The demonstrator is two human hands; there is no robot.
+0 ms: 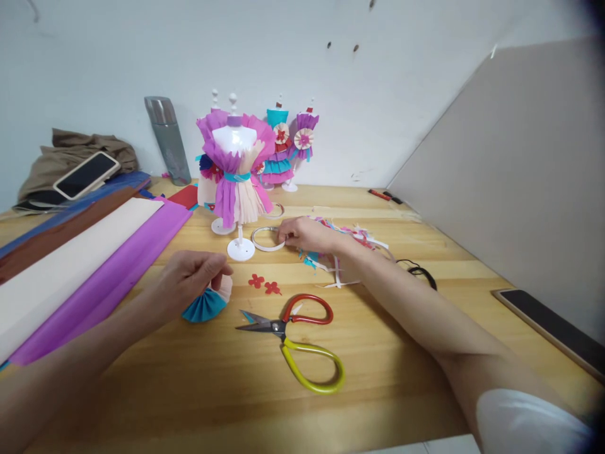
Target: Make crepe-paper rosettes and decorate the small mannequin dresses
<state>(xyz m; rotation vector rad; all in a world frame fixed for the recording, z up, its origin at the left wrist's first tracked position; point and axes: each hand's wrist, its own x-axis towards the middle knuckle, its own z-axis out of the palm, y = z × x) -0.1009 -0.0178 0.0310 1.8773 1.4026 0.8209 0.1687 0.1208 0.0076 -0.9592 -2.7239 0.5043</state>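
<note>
Two red paper flowers (256,281) are seen on the bench (401,403), just beyond the slightly open scissors (275,327). At left, a teal and pale pink pleated rosette (204,306) is held in the curled fingers of the left hand (193,274). Farther off, a tape roll (268,248) is pinched at its right edge by the right hand (307,233), between a dress form (235,135) and scattered paper scraps (362,236).

L hand (201,272) at pleated blue/pink paper fan (205,305); R hand (305,234) touching roll of white tape (268,239). Scissors (276,326) open on tabletop (189,391), 2 red flowers (265,284) nearby, dressed mannequin (236,170) behind.
</note>
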